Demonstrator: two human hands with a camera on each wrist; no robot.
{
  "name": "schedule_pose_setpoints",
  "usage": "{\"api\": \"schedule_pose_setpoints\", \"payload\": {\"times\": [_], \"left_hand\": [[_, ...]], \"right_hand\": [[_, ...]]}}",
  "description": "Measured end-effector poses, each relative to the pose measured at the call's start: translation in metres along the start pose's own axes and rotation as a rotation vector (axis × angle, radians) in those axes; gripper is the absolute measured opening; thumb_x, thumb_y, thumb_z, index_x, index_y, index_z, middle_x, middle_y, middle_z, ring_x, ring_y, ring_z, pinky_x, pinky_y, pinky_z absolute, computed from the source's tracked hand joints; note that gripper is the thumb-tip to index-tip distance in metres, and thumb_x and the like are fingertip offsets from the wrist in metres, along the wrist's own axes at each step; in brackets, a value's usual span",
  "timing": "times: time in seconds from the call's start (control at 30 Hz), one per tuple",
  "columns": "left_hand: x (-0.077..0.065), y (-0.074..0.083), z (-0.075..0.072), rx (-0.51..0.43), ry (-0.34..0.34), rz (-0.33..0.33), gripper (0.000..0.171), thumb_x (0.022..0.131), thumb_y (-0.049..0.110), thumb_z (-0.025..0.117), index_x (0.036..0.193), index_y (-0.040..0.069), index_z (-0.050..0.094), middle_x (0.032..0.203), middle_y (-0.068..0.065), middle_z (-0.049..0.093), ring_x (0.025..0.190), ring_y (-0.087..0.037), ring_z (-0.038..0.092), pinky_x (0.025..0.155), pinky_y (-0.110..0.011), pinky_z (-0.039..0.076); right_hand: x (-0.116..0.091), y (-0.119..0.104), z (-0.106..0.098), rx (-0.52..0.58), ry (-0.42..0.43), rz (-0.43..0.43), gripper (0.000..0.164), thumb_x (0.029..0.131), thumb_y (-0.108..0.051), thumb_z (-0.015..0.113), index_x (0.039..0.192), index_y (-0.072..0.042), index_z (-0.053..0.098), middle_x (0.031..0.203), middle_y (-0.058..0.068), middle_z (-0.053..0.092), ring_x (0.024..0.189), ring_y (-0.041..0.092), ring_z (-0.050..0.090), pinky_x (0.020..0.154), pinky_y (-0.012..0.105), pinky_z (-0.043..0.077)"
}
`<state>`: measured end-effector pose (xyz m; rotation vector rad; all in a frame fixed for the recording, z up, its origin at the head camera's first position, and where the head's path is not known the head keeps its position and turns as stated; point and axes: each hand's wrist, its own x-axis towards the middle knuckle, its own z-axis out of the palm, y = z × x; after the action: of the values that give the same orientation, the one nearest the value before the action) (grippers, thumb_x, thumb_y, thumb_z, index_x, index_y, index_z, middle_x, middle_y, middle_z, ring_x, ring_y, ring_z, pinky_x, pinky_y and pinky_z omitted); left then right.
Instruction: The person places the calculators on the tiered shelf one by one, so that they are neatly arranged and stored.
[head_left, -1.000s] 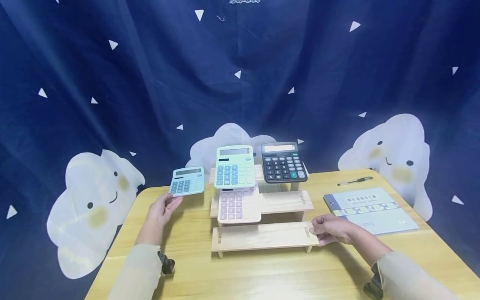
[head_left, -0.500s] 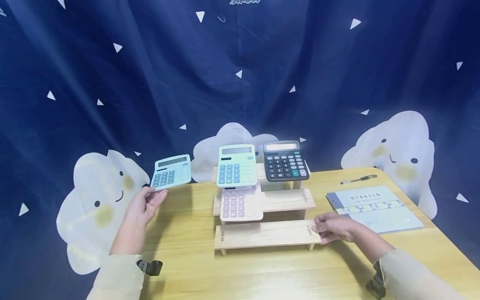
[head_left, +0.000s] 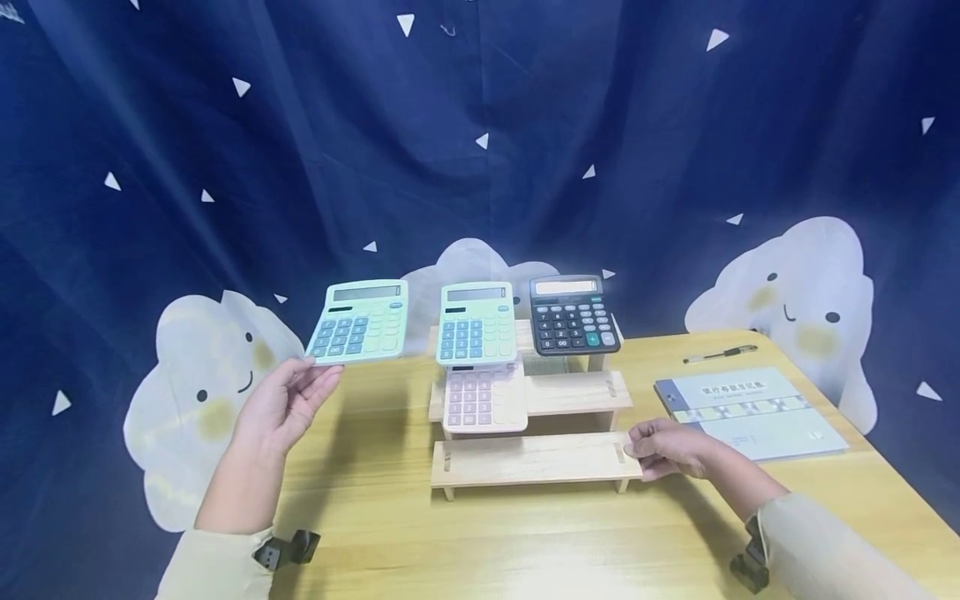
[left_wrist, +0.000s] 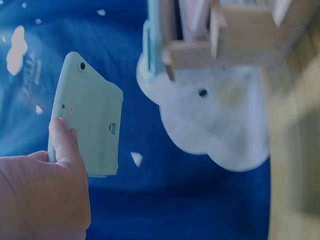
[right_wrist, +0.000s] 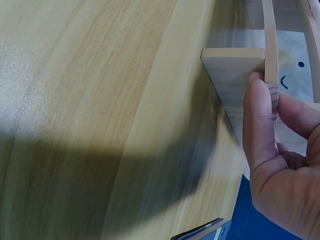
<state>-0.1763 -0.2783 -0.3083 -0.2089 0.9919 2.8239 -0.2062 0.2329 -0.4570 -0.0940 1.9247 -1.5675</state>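
My left hand (head_left: 288,404) pinches a pale blue-green calculator (head_left: 362,323) by its lower left corner and holds it in the air, left of a stepped wooden rack (head_left: 536,460). In the left wrist view the calculator's plain back (left_wrist: 92,120) faces the camera, with fingers along its edge. At the rack's lowest step, my right hand (head_left: 671,450) grips the right end, thumb on top and fingers below. On the top step stand a mint calculator (head_left: 476,325) and a black calculator (head_left: 572,317). A pink calculator (head_left: 486,402) leans on the middle step, its top hidden behind the mint one.
A light blue account book (head_left: 750,414) lies on the wooden table (head_left: 360,533) to the right of the rack, with a pen (head_left: 720,354) behind it. A dark blue curtain (head_left: 480,125) with clouds hangs behind the table.
My left hand first carried the pale blue-green calculator left and upward, then brought it back right and higher, tilting its face more toward the head camera. My right hand keeps its grip on the rack.
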Motion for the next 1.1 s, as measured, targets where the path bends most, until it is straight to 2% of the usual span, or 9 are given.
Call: {"api": "schedule_pose_setpoints", "payload": {"times": [0.17,0.43,0.67,0.83,0.97,1.1], "left_hand": [[-0.007,-0.019,0.022,0.039,-0.083,-0.015,0.019,0.096,-0.002,0.041,0.098,-0.008,0.059,0.093,-0.025,0.068,0.089,-0.031,0.068,0.083,-0.036,0.058],[-0.015,-0.059,0.049,0.139,-0.169,-0.065,0.020,0.095,-0.003,0.041,0.101,-0.004,0.060,0.096,-0.021,0.068,0.089,-0.028,0.069,0.084,-0.032,0.057],[-0.020,-0.111,0.065,0.255,-0.285,-0.171,0.026,0.093,-0.005,0.043,0.117,-0.005,0.050,0.104,-0.021,0.066,0.087,-0.025,0.069,0.085,-0.031,0.056],[-0.023,-0.152,0.073,0.296,-0.360,-0.272,0.033,0.091,-0.003,0.045,0.123,-0.011,0.041,0.100,-0.018,0.068,0.086,-0.023,0.070,0.083,-0.029,0.057],[-0.021,-0.175,0.077,0.279,-0.377,-0.346,0.032,0.089,-0.002,0.048,0.120,-0.010,0.044,0.097,-0.017,0.069,0.085,-0.022,0.070,0.081,-0.028,0.058],[-0.017,-0.189,0.078,0.268,-0.343,-0.385,0.026,0.088,-0.002,0.049,0.114,-0.007,0.049,0.094,-0.017,0.070,0.084,-0.022,0.070,0.081,-0.028,0.058]], "right_hand": [[-0.003,0.004,-0.002,0.000,0.013,0.006,0.013,0.088,-0.007,0.057,0.096,0.001,0.051,0.081,0.006,0.060,0.071,0.015,0.059,0.068,0.031,0.060],[-0.001,0.003,-0.001,-0.007,0.011,-0.002,0.015,0.089,-0.007,0.056,0.098,0.002,0.050,0.081,0.006,0.059,0.071,0.015,0.058,0.069,0.031,0.060],[0.000,0.002,0.000,0.009,0.012,0.001,0.013,0.088,-0.008,0.058,0.095,0.000,0.050,0.080,0.005,0.057,0.070,0.014,0.057,0.067,0.030,0.060],[-0.001,0.004,-0.001,0.023,0.015,0.008,0.013,0.088,-0.007,0.057,0.096,0.001,0.050,0.080,0.006,0.061,0.070,0.015,0.060,0.066,0.029,0.060],[0.001,0.005,-0.002,0.027,0.019,0.010,0.014,0.088,-0.006,0.057,0.098,0.002,0.051,0.084,0.008,0.064,0.074,0.017,0.063,0.067,0.030,0.060],[0.002,0.005,-0.001,0.037,0.015,0.003,0.019,0.086,-0.002,0.055,0.103,0.006,0.053,0.087,0.010,0.066,0.075,0.019,0.064,0.068,0.030,0.060]]}}
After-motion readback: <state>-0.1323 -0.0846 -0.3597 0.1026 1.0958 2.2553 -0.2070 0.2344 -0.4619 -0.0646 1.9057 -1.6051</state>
